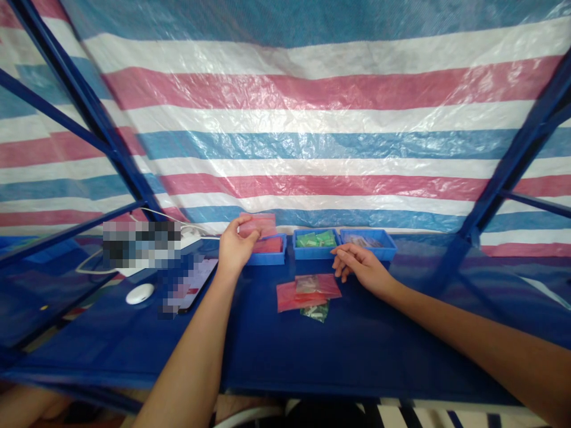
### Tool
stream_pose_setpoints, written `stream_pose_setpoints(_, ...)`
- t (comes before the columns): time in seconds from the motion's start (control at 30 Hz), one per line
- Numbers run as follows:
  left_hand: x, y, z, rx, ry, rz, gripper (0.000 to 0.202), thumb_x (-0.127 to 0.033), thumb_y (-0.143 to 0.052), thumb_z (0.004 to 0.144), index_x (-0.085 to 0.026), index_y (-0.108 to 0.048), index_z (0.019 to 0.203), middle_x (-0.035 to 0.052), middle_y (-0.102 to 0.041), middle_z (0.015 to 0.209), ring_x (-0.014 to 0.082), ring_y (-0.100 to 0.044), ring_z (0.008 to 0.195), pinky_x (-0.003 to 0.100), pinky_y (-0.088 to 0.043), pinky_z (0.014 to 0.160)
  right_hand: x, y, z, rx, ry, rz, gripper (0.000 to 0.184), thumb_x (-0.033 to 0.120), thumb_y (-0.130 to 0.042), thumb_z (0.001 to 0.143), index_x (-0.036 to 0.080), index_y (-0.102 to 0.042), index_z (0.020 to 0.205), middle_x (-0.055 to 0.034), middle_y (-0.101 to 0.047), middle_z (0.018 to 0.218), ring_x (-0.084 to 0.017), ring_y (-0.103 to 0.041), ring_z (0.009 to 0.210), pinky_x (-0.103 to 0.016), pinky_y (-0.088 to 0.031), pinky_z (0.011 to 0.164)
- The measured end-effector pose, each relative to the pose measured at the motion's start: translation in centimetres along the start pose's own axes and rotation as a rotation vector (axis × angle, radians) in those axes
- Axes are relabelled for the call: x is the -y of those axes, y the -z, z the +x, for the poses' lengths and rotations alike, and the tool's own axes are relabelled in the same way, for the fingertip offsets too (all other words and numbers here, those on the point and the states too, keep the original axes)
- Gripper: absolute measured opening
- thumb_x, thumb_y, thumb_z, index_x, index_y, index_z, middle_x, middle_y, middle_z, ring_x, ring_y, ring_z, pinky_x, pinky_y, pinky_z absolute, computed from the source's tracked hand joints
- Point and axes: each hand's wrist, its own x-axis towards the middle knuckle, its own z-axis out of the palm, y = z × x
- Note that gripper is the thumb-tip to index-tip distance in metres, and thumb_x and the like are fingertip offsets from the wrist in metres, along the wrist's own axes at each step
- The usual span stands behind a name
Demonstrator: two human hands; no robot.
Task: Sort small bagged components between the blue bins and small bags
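My left hand [235,246] pinches a red plastic bag [259,224] and holds it just above the left blue tray [267,257], which has more red bags in it. My right hand [360,265] rests on the blue table with its fingers loosely stretched, holding nothing, just right of a small pile of red bags [307,291] with a green packet [316,311] under them. The middle blue tray [316,251] holds green packets. The right blue tray [370,244] holds clear packets.
A white round device [140,293], a phone [193,284] and white cables [190,236] lie at the left of the blue table [357,351]. Blue metal frame bars [89,113] stand at both sides. A striped tarp [312,119] hangs behind.
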Motion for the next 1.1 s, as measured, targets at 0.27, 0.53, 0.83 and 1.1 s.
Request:
stream_pose_setpoints(0.27, 1.3, 0.4, 0.4, 0.163, -0.071, 0.179, 0.048, -0.036, -0.077, 0.075, -0.018, -0.073, 0.119, 0.0086, -0.076, 0.118, 0.0275, -0.071, 0.105, 0.039, -0.055, 0.099, 0.0, 0.0, 0.0, 0.02, -0.01, -0.024, 0.039, 0.056, -0.064, 0.096, 0.019, -0.066, 0.109, -0.0039, -0.071, 0.087, -0.015, -0.069, 0.066, -0.027, -0.056, 0.055)
stream_pose_setpoints(0.53, 2.2, 0.5, 0.5, 0.32, -0.146, 0.367, 0.038, -0.044, -0.071, 0.081, -0.025, -0.078, 0.114, 0.0048, -0.079, 0.112, 0.0293, -0.073, 0.104, 0.038, -0.054, 0.096, 0.4, -0.1, -0.1, 0.04, -0.024, -0.038, 0.04, 0.056, -0.066, 0.094, 0.019, -0.067, 0.108, -0.0033, -0.071, 0.085, -0.015, -0.068, 0.065, -0.028, -0.056, 0.056)
stream_pose_setpoints(0.83, 1.0, 0.7, 0.1, 0.179, -0.374, 0.383, 0.031, -0.02, -0.057, 0.082, -0.022, -0.081, 0.101, 0.0083, -0.071, 0.124, 0.0283, -0.064, 0.12, 0.043, -0.044, 0.115, 0.4, -0.3, -0.5, 0.077, 0.019, -0.157, 0.039, 0.055, -0.059, 0.099, 0.02, -0.067, 0.114, -0.0041, -0.071, 0.084, -0.016, -0.067, 0.067, -0.027, -0.053, 0.055)
stream_pose_setpoints(1.1, -0.7, 0.5, -1.3, 0.427, -0.289, 0.371, 0.029, -0.038, -0.057, 0.089, -0.026, -0.083, 0.093, 0.0041, -0.081, 0.098, 0.0267, -0.073, 0.091, 0.035, -0.055, 0.087, 2.5, -0.7, -2.1, 0.24, 0.354, -0.68, 0.023, 0.04, -0.061, 0.099, 0.026, -0.072, 0.115, -0.0065, -0.073, 0.096, -0.018, -0.063, 0.071, -0.032, -0.052, 0.066)
